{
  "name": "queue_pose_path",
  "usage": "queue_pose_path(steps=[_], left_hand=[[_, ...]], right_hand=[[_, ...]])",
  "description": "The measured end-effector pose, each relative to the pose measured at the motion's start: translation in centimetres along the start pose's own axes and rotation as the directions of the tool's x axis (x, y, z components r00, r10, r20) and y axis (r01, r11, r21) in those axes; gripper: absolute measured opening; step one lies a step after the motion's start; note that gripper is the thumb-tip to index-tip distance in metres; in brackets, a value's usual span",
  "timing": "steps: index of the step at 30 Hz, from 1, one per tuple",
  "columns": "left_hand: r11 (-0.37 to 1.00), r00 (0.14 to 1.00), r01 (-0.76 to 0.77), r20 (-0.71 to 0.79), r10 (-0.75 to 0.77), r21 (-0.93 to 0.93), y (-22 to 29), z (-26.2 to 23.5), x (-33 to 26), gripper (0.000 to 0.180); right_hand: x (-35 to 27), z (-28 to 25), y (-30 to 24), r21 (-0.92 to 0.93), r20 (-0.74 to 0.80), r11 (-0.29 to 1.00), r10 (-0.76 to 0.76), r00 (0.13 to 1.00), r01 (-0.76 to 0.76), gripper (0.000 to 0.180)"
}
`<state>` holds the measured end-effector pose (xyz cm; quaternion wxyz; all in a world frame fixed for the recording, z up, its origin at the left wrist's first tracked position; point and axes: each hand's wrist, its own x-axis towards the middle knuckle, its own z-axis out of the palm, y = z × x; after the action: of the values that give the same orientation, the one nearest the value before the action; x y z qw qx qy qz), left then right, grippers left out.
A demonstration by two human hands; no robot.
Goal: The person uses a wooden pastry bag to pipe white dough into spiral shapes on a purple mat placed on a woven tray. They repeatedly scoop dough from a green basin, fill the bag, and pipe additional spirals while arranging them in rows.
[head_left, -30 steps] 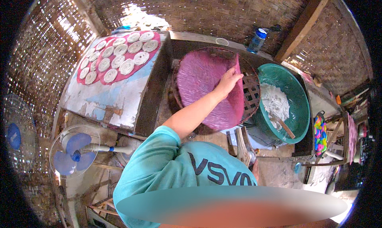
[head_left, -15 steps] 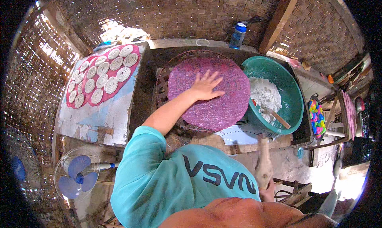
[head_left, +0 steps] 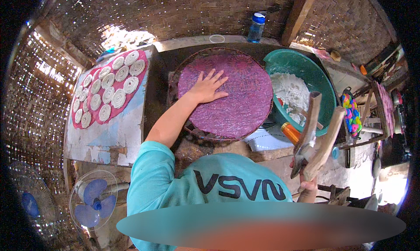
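Note:
My left hand [head_left: 208, 89] lies flat, fingers spread, on a round purple sheet [head_left: 236, 106] that covers a round woven tray [head_left: 191, 130]. At the right, my right hand [head_left: 309, 185] grips a wooden tool with two thick handles [head_left: 326, 141], which looks like a hand press. Its upper ends stand in front of the green tub [head_left: 328, 102]. A whitish smear shows between the two wooden parts. Inside the tub is a mound of white dough [head_left: 291, 91]. An orange cylinder [head_left: 291, 133] shows beside the tool; whether they are joined I cannot tell.
On the board [head_left: 109, 141] at left, several white coiled dough rounds [head_left: 107, 80] lie on pink sheets. A blue bottle [head_left: 257, 28] stands on the back ledge. Fans [head_left: 96, 203] stand at lower left. A patterned whitish sheet [head_left: 267, 139] lies below the tub. A colourful bundle [head_left: 351, 113] hangs at right.
My right hand has brought the wooden tool up beside the tub, and both handles now show. The orange cylinder has come into view. My left hand stays flat on the purple sheet.

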<state>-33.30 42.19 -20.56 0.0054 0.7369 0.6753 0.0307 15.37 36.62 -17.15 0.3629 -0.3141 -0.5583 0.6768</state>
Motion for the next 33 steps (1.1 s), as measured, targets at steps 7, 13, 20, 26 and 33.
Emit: queue_pose_path(steps=[7, 13, 20, 26, 33], left_hand=[[0.998, 0.998, -0.060, 0.033, 0.060, -0.005, -0.6, -2.0, 0.6, 0.068], [1.000, 1.000, 0.009, 0.027, -0.009, 0.008, -2.6, -1.1, 1.2, 0.065], [0.999, 0.998, -0.051, 0.039, 0.050, 0.005, -3.0, -2.0, 0.6, 0.064], [0.998, 0.996, -0.049, -0.074, 0.051, 0.030, -3.5, -1.5, 0.4, 0.074], [-0.603, 0.878, -0.159, -0.391, 0.275, -0.782, 5.0, -10.7, 3.0, 0.104]], right_hand=[[-0.2, -1.1, 2.4, 0.091, -0.015, 0.991, 0.103, 0.995, -0.101, 0.092], [1.0, 0.0, 1.9, 0.147, 0.081, 0.975, 0.156, 0.984, -0.166, 0.084], [2.5, 1.5, 0.4, 0.254, 0.143, 0.952, 0.140, 0.980, -0.173, 0.090], [3.5, 4.6, -2.2, 0.216, 0.110, 0.956, 0.177, 0.978, -0.198, 0.103], [8.5, 8.4, -3.5, 0.183, 0.391, 0.915, 0.268, 0.881, -0.359, 0.104]])
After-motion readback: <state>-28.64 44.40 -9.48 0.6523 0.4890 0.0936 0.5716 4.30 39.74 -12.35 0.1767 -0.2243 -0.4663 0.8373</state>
